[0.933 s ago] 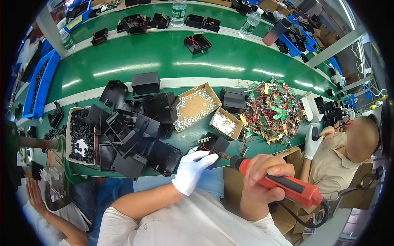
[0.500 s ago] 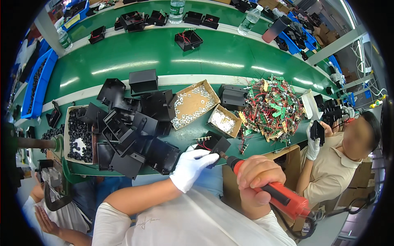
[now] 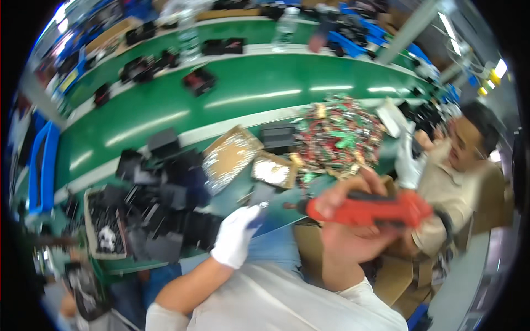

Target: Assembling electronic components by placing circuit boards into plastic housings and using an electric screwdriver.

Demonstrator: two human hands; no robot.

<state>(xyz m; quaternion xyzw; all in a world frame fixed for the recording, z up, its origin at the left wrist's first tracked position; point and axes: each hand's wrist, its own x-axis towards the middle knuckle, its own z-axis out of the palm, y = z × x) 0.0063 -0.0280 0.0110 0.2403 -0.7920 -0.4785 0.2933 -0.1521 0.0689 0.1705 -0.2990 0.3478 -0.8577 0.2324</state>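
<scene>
My left hand [image 3: 236, 238], in a white glove, is closed on a small black plastic box [image 3: 261, 195] just above the table's near edge. Motion blur softens the box, so its inside cannot be made out. In my bare right hand [image 3: 353, 240] is a red electric screwdriver [image 3: 407, 208], lying nearly level with its bit pointing left. A gap separates the bit from the box. Beyond the box are a cardboard tray [image 3: 275, 170] of small shiny parts and a larger cardboard tray [image 3: 232, 154] of metal nuts or washers.
Black box shells [image 3: 171, 201] are heaped to the left, beside a tray of small black parts [image 3: 105, 226]. A pile of wired circuit boards [image 3: 342, 138] lies on the green table [image 3: 243, 88]. To the right, a co-worker [image 3: 452, 182] sits close to the screwdriver.
The screwdriver has come off the black box and moved up and right, turning more level. My left hand still holds the box. The whole view has tilted and blurred.
</scene>
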